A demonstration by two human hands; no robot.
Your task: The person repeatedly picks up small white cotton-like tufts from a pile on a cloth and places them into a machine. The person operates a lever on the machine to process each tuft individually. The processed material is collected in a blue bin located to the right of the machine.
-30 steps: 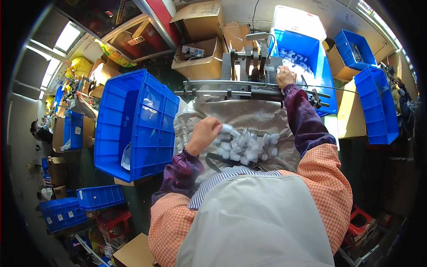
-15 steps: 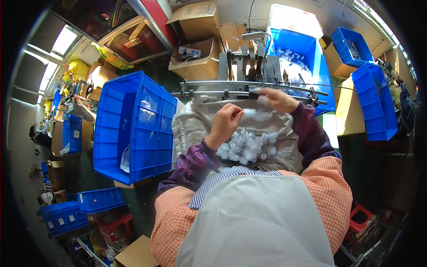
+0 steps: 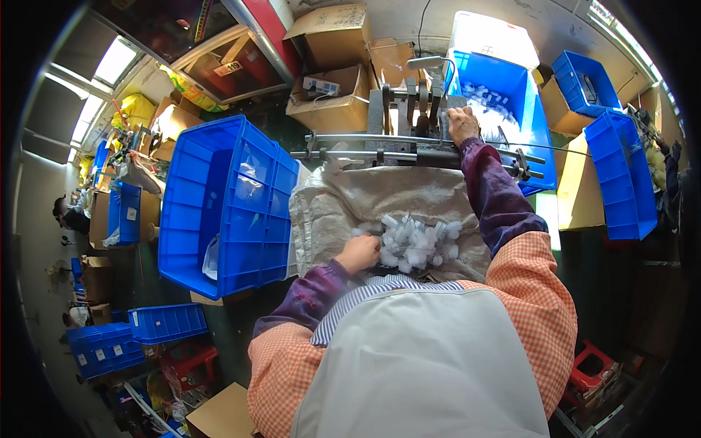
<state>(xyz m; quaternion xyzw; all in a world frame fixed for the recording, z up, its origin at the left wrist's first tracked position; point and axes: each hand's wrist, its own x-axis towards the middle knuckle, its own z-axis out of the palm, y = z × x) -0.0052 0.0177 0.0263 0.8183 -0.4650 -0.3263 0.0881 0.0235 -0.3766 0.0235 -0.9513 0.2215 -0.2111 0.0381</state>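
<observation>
A pile of small white bristly pieces, like little brushes [image 3: 412, 244], lies on a pale woven sack [image 3: 321, 219] in front of me. My left hand [image 3: 359, 253] is at the pile's left edge with its fingers curled in; whether a piece is between them is hidden. Beyond the metal rods [image 3: 350, 139], my right hand [image 3: 462, 124] reaches to the right side of a grey metal machine [image 3: 412, 109]. Its fingers are bent down against the machine, and what they grip, if anything, cannot be made out.
To the left stands a large blue crate [image 3: 248, 212]. Behind my right hand is a blue bin [image 3: 537, 124] of white pieces. Cardboard boxes [image 3: 332, 98] stand at the back, and more blue crates [image 3: 621, 175] are at the right. A thin rod juts out rightward.
My left hand has come down and nearer to me, from above the pile to its left edge. My right hand has moved farther away, past the rods to the machine.
</observation>
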